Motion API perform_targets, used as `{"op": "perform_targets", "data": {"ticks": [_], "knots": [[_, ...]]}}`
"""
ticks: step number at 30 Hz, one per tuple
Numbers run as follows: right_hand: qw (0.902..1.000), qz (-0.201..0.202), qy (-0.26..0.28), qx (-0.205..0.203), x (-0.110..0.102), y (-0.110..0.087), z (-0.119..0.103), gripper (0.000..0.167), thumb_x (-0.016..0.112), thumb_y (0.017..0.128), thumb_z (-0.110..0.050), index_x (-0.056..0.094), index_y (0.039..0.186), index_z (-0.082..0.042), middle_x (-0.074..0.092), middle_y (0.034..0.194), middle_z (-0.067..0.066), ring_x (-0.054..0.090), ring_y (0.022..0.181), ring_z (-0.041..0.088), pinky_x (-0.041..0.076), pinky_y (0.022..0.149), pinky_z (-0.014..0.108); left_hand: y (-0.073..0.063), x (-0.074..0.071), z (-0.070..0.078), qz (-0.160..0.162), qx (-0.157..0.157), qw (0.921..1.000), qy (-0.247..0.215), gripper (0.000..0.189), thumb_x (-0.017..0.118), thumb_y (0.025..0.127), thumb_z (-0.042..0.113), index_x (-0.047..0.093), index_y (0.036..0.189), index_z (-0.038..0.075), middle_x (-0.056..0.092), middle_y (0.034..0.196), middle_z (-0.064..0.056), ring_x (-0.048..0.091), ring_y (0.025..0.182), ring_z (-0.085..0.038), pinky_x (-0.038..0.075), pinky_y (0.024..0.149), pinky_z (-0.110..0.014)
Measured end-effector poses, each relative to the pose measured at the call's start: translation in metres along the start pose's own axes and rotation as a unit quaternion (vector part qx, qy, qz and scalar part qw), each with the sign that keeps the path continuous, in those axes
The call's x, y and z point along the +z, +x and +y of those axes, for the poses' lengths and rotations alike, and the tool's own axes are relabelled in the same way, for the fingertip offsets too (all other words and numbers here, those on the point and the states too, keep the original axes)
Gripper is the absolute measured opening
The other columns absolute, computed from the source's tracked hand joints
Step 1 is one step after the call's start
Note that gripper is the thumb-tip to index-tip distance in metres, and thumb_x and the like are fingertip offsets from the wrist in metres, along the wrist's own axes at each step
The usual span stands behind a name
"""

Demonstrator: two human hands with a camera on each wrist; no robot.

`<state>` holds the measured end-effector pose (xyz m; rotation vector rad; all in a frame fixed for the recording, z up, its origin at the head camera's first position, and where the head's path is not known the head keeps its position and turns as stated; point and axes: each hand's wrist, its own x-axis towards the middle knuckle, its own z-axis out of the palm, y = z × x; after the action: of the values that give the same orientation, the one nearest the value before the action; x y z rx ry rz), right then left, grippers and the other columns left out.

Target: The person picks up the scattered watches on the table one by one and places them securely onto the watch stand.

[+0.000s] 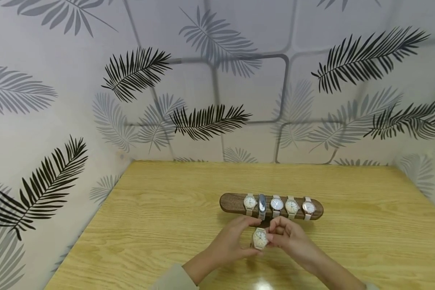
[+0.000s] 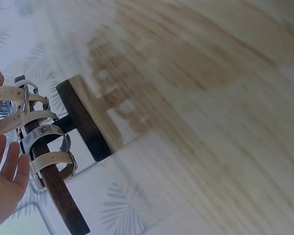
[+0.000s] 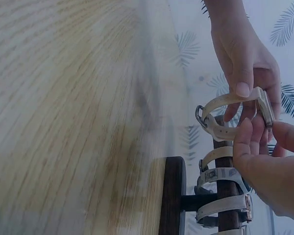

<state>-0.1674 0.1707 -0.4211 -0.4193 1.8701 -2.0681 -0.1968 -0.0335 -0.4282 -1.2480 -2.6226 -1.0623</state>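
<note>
In the head view a wristwatch with a pale face and cream strap is held up in front of a dark wooden watch stand. My left hand grips it from the left, thumb at its near end and forefinger at its far end. From the other side my right hand pinches the edge of its case, the other fingers curled. The right wrist view shows the buckled strap as a loop, with the left thumb pressing on it. Only fingers of the left hand show in the left wrist view.
On the stand's bar sit several light-strapped watches and a slim fitness band with a dark screen. The stand's foot rests on a light wood table. Behind rises a wall with a leaf pattern.
</note>
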Motion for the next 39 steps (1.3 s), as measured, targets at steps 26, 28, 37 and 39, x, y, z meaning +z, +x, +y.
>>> {"op": "perform_targets", "data": {"ticks": [26,28,37,39], "knots": [[0.7923,0.279,-0.479,-0.255,-0.058,-0.012,-0.009,0.053,0.078,0.064,0.007,0.058,0.113,0.007,0.052,0.119,0.027,0.043,0.113,0.035,0.042,0.088,0.048,-0.02,-0.026,-0.045,0.113,-0.072,0.9904,-0.033,0.052,0.079,0.072,0.014,0.059,0.12,0.011,0.054,0.115,-0.004,0.054,0.109,-0.021,0.05,0.094,-0.038],[0.7964,0.256,-0.497,-0.231,-0.07,-0.013,-0.007,0.058,0.079,0.065,0.003,0.055,0.118,0.008,0.047,0.123,0.031,0.038,0.113,0.049,0.036,0.083,0.064,-0.022,-0.029,-0.052,0.131,-0.084,0.9872,-0.038,0.052,0.079,0.071,0.013,0.06,0.119,0.011,0.054,0.111,-0.004,0.055,0.104,-0.022,0.05,0.089,-0.04],[0.7851,0.164,-0.571,-0.175,-0.098,-0.017,0.001,0.066,0.076,0.07,0.002,0.046,0.128,0.01,0.047,0.123,0.029,0.048,0.108,0.048,0.046,0.082,0.061,-0.015,-0.039,-0.071,0.183,-0.115,0.9751,-0.047,0.051,0.078,0.072,0.013,0.06,0.12,0.008,0.061,0.105,-0.007,0.057,0.097,-0.022,0.051,0.081,-0.045],[0.7796,0.167,-0.577,-0.177,-0.099,-0.016,0.001,0.063,0.074,0.07,0.005,0.047,0.126,0.011,0.05,0.119,0.028,0.053,0.104,0.046,0.049,0.081,0.057,-0.011,-0.04,-0.072,0.185,-0.12,0.9739,-0.054,0.051,0.077,0.073,0.014,0.059,0.121,0.007,0.061,0.108,-0.008,0.058,0.099,-0.023,0.051,0.083,-0.046]]}}
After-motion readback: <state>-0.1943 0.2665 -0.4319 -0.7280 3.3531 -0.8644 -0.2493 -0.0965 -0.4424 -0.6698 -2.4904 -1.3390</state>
